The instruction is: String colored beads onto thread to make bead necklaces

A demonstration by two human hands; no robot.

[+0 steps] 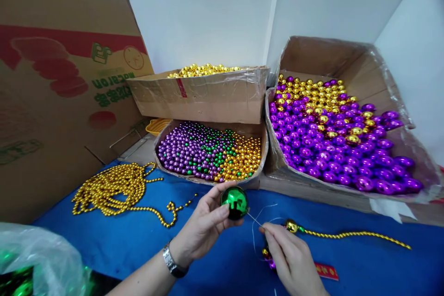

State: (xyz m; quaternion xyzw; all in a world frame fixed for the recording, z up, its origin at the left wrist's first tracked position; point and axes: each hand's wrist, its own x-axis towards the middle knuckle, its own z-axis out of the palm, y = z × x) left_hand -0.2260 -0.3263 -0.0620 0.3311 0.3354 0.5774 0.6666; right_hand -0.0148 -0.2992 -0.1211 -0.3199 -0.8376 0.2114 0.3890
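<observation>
This looks like a small craft-assembly workshop. Open cardboard boxes (pixel 211 148) heaped with purple, green and gold beads crowd the blue tabletop (pixel 364 263) from twelve to two o'clock. Finished gold bead strings (pixel 114 189) lie piled at ten o'clock.

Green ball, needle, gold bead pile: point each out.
green ball (pixel 235 202), head view, on its shiny front face.
needle (pixel 255 219), head view, mid-shaft between the hands.
gold bead pile (pixel 111 189), head view, centre of the heap on the blue cloth.

White walls (pixel 208 9) meeting in a corner beyond the grip, blue-covered table (pixel 364 263) beneath, large printed cardboard sheet (pixel 52 92) leaning far left
</observation>
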